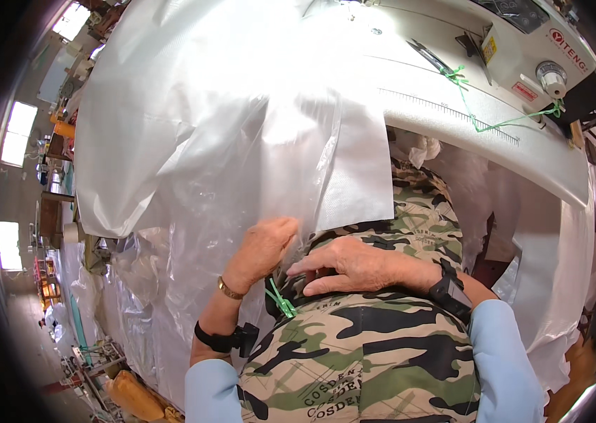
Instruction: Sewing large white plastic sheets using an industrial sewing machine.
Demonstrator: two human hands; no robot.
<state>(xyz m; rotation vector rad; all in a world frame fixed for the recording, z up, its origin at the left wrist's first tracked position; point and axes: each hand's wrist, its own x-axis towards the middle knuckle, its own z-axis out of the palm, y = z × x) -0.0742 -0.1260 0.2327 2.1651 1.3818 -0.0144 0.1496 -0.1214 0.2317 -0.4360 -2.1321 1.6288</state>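
Left hand (262, 247) sits centre frame, slightly left, fingers curled and pinching the lower edge of the clear plastic film (192, 197). Grip is closed on the film; thumb is hidden behind it, so exact finger contact can't be told.

Right hand (351, 266) lies just right of the left hand, palm down, fingers stretched flat and pointing left, pressed onto the camouflage cloth (368, 352) in the lap. Its fingertips are close to the film's lower edge, possibly touching it; view is too cluttered there to be sure. It pinches nothing.

Film location: hangs from the top of the frame down to the hands, covering most of the upper-left and centre. Both hands are at its bottom edge, left hand on it, right hand just beside it.

Film look: thin, transparent to milky, heavily wrinkled, glare on the folds. Over it, centre right, lies a flatter white woven sheet (361, 169), opaque, with a straight lower edge ending just above the right hand.

Green string (281, 299) lies between the wrists, short, on the cloth. More green thread (502, 120) runs across the white machine table (467, 134) in the upper right, below the sewing machine (537, 49). Both wrists carry black straps.
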